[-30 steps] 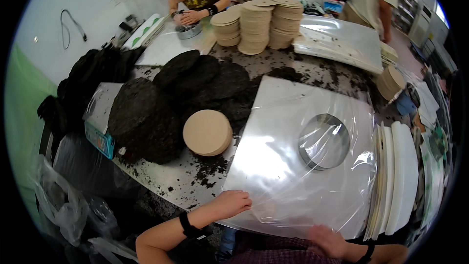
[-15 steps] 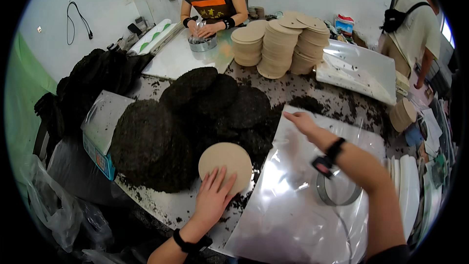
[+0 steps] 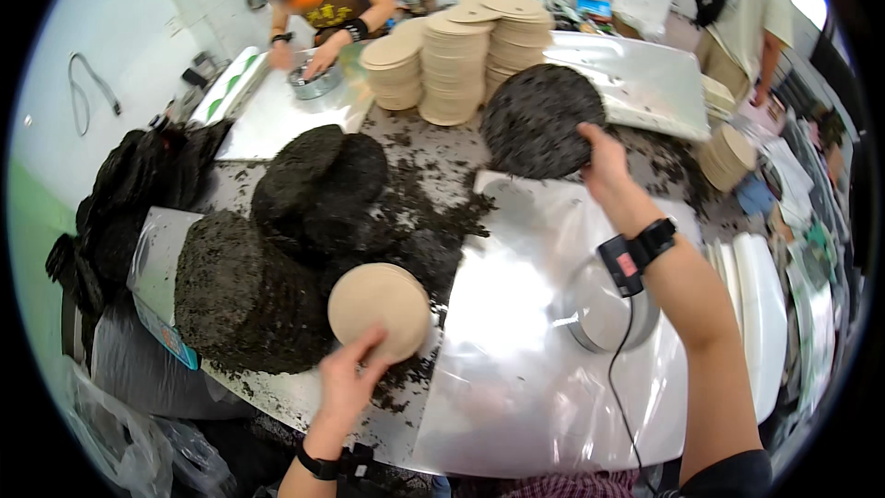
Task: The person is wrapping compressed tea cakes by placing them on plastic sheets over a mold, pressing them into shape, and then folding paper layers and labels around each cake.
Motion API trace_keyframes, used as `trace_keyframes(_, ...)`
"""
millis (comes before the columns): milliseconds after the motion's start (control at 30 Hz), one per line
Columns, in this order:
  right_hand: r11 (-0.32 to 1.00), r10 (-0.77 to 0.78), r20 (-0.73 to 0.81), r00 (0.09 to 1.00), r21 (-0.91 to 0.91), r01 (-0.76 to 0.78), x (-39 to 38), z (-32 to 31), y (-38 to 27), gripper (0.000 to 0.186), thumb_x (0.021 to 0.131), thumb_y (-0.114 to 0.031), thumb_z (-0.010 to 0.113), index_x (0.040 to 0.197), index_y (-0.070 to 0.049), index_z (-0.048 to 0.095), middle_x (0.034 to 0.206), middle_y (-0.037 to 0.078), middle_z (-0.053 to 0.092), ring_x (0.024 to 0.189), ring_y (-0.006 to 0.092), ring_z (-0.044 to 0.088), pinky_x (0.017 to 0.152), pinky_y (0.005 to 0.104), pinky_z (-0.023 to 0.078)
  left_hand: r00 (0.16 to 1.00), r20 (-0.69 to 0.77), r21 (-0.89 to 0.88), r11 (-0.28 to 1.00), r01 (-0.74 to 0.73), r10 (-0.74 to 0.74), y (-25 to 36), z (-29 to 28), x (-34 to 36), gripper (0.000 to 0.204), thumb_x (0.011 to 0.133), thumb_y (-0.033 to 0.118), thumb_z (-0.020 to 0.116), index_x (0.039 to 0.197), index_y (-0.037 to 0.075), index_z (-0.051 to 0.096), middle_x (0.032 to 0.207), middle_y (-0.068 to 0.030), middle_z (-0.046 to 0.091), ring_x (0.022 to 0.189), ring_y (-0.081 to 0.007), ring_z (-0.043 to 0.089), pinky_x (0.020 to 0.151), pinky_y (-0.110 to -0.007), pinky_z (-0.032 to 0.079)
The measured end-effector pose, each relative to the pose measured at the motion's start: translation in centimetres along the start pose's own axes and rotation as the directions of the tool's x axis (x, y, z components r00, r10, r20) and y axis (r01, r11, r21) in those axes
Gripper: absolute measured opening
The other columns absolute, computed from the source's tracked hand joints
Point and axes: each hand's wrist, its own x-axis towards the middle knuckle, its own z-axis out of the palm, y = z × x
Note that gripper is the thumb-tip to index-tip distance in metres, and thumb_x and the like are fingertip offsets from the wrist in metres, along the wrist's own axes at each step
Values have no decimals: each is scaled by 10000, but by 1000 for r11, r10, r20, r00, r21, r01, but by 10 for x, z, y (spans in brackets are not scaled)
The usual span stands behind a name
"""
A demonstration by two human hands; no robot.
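Observation:
My right hand [image 3: 608,166] is closed on the right edge of a dark, flaky round cake [image 3: 544,120] that looks like dried seaweed, raised over the far end of a pile of clear plastic sheets [image 3: 498,360]. Nearer to me, my left hand [image 3: 350,383] grips the lower edge of a tan cardboard disc [image 3: 373,304]. Left of that disc stands a tall stack of the dark cakes [image 3: 221,286], with more dark cakes [image 3: 313,175] heaped behind it. A metal ring [image 3: 636,332] sits on the plastic, partly hidden by my right forearm.
Tall stacks of tan discs [image 3: 454,69] stand at the back. Across the table a co-worker [image 3: 341,5] handles another metal ring [image 3: 315,85]. Dark crumbs litter the tabletop [image 3: 433,134]. Another person [image 3: 751,23] stands far right. A cable [image 3: 619,397] hangs from my right wrist.
My right hand has left the plastic's far corner and now holds up a dark cake. My left hand has gone from lying flat on the tan disc to gripping its edge. The view has shifted.

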Motion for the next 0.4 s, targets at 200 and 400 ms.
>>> trace_keyframes(200,989,-44,-236,971,127,76,-42,-166,-94,374,897,-172,620,1224,0,560,1177,91,636,1083,233,600,993,380,457,948,28,-684,697,-213,317,118,146,-9,260,935,27,568,1161,45,694,1199,-137,659,1100,-268,635,930,-347,519)
trace_keyframes(400,986,-163,-221,962,-10,165,-103,-218,-130,485,914,-86,569,1381,-16,455,1359,107,546,1240,271,530,1053,402,408,710,342,-15,760,-650,615,185,289,-22,505,861,315,709,1319,147,575,1398,-196,499,1352,-321,423,1139,-504,302)
